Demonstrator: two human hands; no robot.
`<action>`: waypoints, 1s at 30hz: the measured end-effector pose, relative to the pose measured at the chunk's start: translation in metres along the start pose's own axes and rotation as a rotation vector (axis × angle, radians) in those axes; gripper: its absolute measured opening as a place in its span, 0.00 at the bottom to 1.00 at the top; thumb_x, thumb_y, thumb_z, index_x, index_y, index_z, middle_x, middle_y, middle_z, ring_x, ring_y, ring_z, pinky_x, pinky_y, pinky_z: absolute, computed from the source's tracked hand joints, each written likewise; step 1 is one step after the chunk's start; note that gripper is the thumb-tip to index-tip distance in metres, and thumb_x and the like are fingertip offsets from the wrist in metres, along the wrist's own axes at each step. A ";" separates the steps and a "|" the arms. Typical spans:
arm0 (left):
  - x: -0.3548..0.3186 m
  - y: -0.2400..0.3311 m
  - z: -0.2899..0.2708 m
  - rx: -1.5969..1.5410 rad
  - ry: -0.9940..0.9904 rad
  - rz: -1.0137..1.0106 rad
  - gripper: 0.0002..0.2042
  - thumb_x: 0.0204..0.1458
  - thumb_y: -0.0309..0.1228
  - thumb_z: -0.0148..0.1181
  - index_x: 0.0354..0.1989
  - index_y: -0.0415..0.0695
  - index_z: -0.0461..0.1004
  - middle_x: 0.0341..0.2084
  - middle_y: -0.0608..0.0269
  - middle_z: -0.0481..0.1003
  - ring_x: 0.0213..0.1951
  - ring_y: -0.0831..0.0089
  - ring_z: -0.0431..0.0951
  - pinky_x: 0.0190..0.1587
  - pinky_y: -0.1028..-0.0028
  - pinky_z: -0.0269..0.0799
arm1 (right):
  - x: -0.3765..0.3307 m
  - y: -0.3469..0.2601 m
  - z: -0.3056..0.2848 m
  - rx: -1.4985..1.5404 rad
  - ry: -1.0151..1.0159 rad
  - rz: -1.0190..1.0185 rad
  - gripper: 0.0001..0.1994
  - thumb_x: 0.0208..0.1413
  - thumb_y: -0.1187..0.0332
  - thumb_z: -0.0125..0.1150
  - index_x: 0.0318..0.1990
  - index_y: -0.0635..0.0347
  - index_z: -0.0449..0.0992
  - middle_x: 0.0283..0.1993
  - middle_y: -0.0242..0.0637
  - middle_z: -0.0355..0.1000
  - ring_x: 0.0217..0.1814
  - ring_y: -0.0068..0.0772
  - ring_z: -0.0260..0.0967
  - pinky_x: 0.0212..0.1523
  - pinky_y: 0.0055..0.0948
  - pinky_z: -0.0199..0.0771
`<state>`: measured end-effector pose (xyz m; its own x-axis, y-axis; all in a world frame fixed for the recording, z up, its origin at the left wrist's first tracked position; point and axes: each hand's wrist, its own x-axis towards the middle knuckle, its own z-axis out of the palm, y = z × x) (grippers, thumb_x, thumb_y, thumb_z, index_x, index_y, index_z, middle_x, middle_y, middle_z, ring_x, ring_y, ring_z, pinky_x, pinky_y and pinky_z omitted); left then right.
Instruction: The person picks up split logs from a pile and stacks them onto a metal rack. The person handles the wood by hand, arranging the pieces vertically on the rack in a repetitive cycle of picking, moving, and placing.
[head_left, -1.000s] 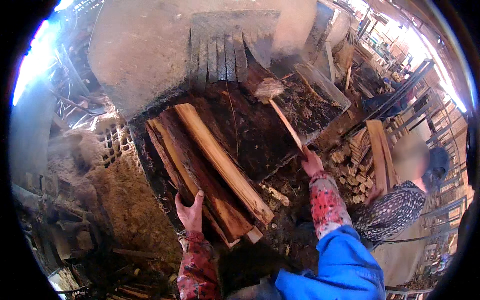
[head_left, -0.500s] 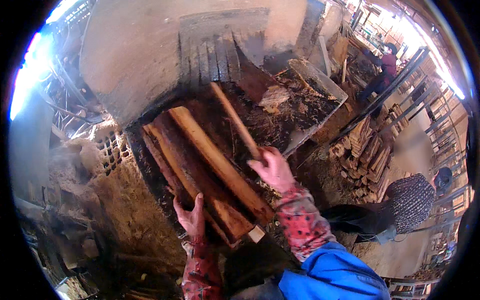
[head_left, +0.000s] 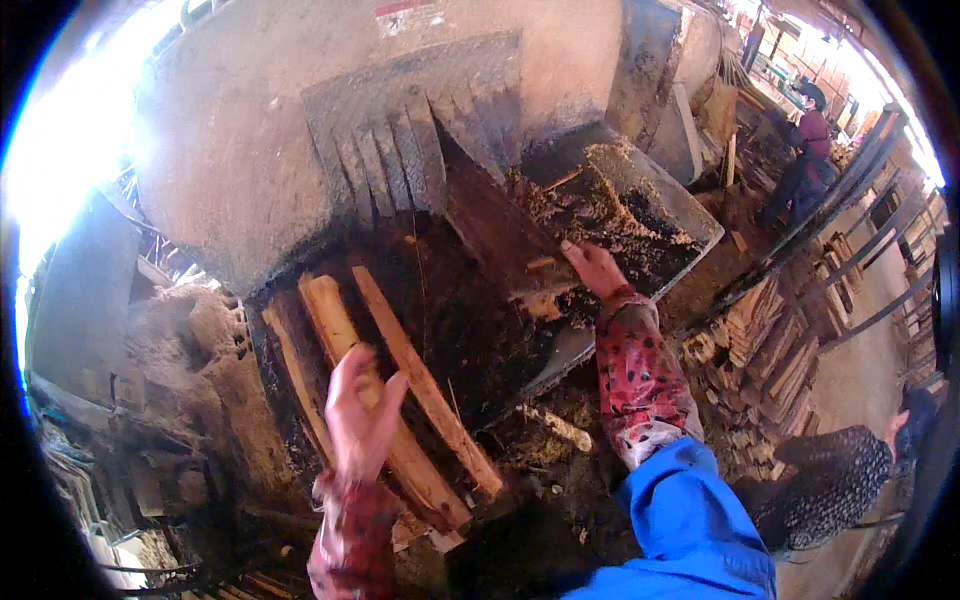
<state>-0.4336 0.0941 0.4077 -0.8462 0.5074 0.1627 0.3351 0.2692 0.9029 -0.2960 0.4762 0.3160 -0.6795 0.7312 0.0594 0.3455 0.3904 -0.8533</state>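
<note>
On the dark machine table (head_left: 470, 350) lie several long wood strips, side by side. A pale bark-edged strip (head_left: 325, 310) runs along the left, and a narrower reddish strip (head_left: 420, 375) lies just right of it. My left hand (head_left: 362, 412) hovers over or rests on the pale strip, fingers apart and slightly blurred; I cannot tell whether it touches. Farther off, my right hand (head_left: 597, 272) stretches out at the edge of a brown plate (head_left: 490, 215), holding nothing visible. A small wood scrap (head_left: 541, 264) lies close to its fingertips.
Hanging dark flaps (head_left: 400, 150) cover the opening of a big tan machine housing (head_left: 230, 140). Sawdust (head_left: 625, 190) heaps on the table's right part. Stacked wood (head_left: 755, 335) stands at the right. One person (head_left: 845, 480) bends nearby; another person (head_left: 808, 150) stands farther back.
My right hand has let go of the narrow stick and moved forward and right to the plate. My left hand has lifted from the strips' left edge and moved over them. The view has shifted.
</note>
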 end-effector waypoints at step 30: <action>0.045 -0.031 0.128 -0.403 -0.097 -0.220 0.41 0.34 0.26 0.70 0.59 0.26 0.55 0.47 0.50 0.72 0.47 0.65 0.75 0.50 0.71 0.70 | -0.087 -0.016 0.026 0.127 -0.407 0.125 0.52 0.39 0.48 0.70 0.64 0.74 0.48 0.62 0.54 0.59 0.64 0.46 0.58 0.64 0.36 0.54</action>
<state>-0.4295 0.2134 0.3363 -0.8302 0.5530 -0.0705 -0.0519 0.0492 0.9974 -0.2592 0.3924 0.3107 -0.8460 0.4786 -0.2350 0.3760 0.2230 -0.8994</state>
